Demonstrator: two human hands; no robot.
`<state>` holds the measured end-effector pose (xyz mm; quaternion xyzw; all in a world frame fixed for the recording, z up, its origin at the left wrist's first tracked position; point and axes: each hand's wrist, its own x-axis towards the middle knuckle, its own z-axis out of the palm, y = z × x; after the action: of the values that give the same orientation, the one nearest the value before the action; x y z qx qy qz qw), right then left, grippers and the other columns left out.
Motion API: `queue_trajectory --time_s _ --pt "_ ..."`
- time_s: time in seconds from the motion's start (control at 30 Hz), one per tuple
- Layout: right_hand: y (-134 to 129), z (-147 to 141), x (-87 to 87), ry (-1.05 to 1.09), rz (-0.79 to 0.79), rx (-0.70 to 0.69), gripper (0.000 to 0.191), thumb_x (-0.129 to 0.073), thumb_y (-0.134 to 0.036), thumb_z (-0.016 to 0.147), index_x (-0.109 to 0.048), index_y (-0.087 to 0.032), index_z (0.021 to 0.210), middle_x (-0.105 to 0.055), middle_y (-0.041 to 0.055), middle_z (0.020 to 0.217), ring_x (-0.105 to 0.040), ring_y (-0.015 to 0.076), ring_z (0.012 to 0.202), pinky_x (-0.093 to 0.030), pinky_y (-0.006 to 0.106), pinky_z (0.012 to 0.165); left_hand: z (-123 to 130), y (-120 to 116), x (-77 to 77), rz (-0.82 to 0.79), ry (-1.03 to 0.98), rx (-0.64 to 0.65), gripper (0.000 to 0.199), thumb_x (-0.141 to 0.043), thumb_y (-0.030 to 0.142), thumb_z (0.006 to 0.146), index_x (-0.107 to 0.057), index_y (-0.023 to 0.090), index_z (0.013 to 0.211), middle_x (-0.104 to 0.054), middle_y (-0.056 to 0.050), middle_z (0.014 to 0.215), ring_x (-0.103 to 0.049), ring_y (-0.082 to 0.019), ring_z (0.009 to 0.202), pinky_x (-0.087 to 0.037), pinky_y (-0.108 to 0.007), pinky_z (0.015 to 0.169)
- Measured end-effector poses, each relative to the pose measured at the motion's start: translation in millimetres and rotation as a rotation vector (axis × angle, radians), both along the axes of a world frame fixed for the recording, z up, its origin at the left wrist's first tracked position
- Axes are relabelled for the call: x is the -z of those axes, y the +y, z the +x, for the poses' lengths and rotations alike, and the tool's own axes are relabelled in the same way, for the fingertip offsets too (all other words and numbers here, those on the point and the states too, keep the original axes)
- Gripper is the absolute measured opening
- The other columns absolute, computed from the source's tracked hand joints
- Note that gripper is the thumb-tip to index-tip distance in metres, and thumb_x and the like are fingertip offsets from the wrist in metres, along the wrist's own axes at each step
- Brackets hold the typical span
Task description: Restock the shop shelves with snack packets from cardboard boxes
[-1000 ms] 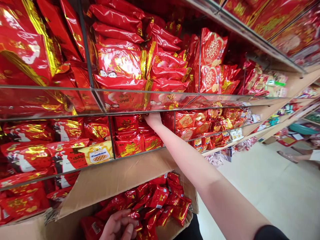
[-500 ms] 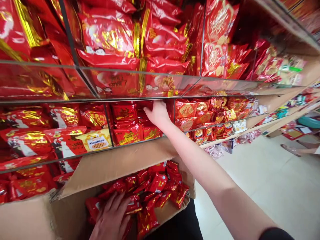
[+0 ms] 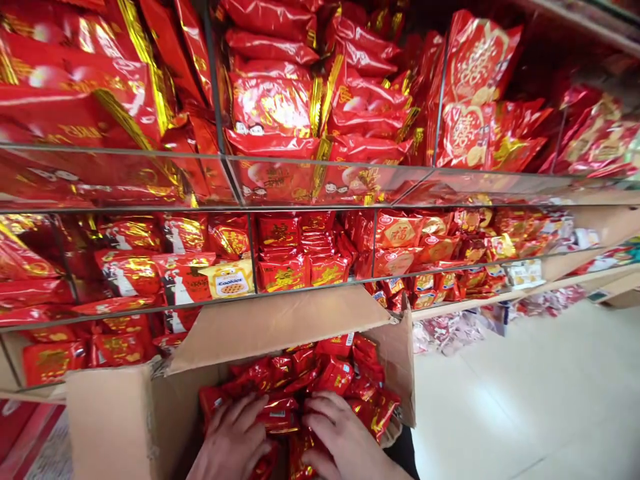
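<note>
Both my hands are inside an open cardboard box (image 3: 280,327) of small red foil snack packets (image 3: 333,377). My left hand (image 3: 233,437) lies over the packets on the left, its fingers apart and slightly bent. Beside it, my right hand (image 3: 337,433) rests on packets near the middle, fingers spread and a little curled, fingertips touching the foil. Neither hand visibly lifts a packet; what lies under the palms is hidden. Directly behind the box, a shelf compartment holds stacked red packets (image 3: 285,275) with gold print.
A clear shelf lip (image 3: 320,180) runs above, with larger red bags (image 3: 273,100) behind it. A yellow cookie packet (image 3: 230,280) stands left of the middle compartment. The box's side flap (image 3: 110,420) sticks out at left. Pale tiled floor (image 3: 490,393) lies at right.
My right hand has come down from the middle shelf compartment into the box, beside my left hand. The left hand stays among the packets. The view has shifted slightly left.
</note>
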<state>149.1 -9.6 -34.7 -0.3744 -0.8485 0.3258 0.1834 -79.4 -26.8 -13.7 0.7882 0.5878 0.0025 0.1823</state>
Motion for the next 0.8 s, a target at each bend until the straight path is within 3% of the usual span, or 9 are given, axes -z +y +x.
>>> queue_trajectory --time_s 0.13,0.23,0.33,0.47,0.57,0.67,0.8 --pt "-3 -26 -12.3 0.400 -0.181 0.150 0.065 -0.061 -0.050 0.073 -0.042 -0.016 0.125 -0.057 0.0140 0.116 -0.054 0.0247 0.103 -0.045 0.037 0.090 9 -9 -18.3 0.226 -0.456 -0.236 0.020 -0.047 0.037 0.083 -0.065 0.028 0.084 -0.073 0.001 0.085 -0.067 -0.016 0.080 -0.052 -0.023 0.074" --pt "-1 -41 -27.0 0.657 -0.271 0.360 0.036 -0.042 -0.050 0.085 -0.052 -0.019 0.099 -0.061 0.0057 0.083 -0.058 0.0161 0.073 -0.048 0.027 0.066 27 -6 -36.0 0.300 -0.656 -0.432 0.018 -0.050 0.040 0.081 -0.060 0.025 0.079 -0.070 0.002 0.072 -0.065 -0.014 0.065 -0.052 -0.018 0.062" --pt "8 -41 -48.9 0.598 -0.169 0.483 0.035 -0.033 -0.040 0.091 -0.047 -0.019 0.067 -0.051 -0.0005 0.060 -0.048 0.0112 0.056 -0.040 0.022 0.054 41 7 -58.2 0.265 -0.740 -0.440 0.020 -0.051 0.042 0.080 -0.059 0.024 0.078 -0.067 0.002 0.069 -0.063 -0.014 0.064 -0.051 -0.020 0.062" --pt "21 -32 -77.1 0.599 -0.071 0.432 0.027 -0.041 -0.036 0.088 -0.051 -0.018 0.070 -0.052 -0.0004 0.062 -0.048 0.0110 0.057 -0.038 0.022 0.056 49 26 -81.7 0.216 -0.752 -0.365 0.022 -0.054 0.043 0.077 -0.060 0.022 0.074 -0.063 0.004 0.063 -0.057 -0.012 0.057 -0.047 -0.019 0.055" --pt "26 -34 -84.9 0.822 -0.194 0.633 0.029 -0.043 -0.043 0.086 -0.048 -0.019 0.072 -0.049 -0.0016 0.064 -0.046 0.0105 0.059 -0.041 0.021 0.057 56 31 -84.2 0.374 -0.826 -0.465 0.026 -0.048 0.042 0.081 -0.055 0.021 0.066 -0.055 0.006 0.054 -0.048 -0.010 0.049 -0.042 -0.018 0.048" --pt "28 -40 -82.3 0.884 -0.267 0.789 0.034 -0.041 -0.048 0.086 -0.041 -0.019 0.067 -0.042 -0.0036 0.062 -0.041 0.0095 0.058 -0.040 0.020 0.056 63 29 -78.1 0.469 -0.822 -0.550 0.024 -0.044 0.039 0.084 -0.053 0.021 0.072 -0.057 0.004 0.060 -0.050 -0.011 0.056 -0.042 -0.018 0.055" --pt "32 -40 -74.4 0.702 -0.090 0.798 0.035 -0.036 -0.043 0.089 -0.035 -0.020 0.063 -0.037 -0.0043 0.057 -0.038 0.0096 0.055 -0.035 0.021 0.053 65 26 -70.4 0.472 -0.770 -0.592 0.021 -0.044 0.039 0.084 -0.053 0.022 0.076 -0.057 0.004 0.059 -0.050 -0.012 0.055 -0.041 -0.019 0.055"
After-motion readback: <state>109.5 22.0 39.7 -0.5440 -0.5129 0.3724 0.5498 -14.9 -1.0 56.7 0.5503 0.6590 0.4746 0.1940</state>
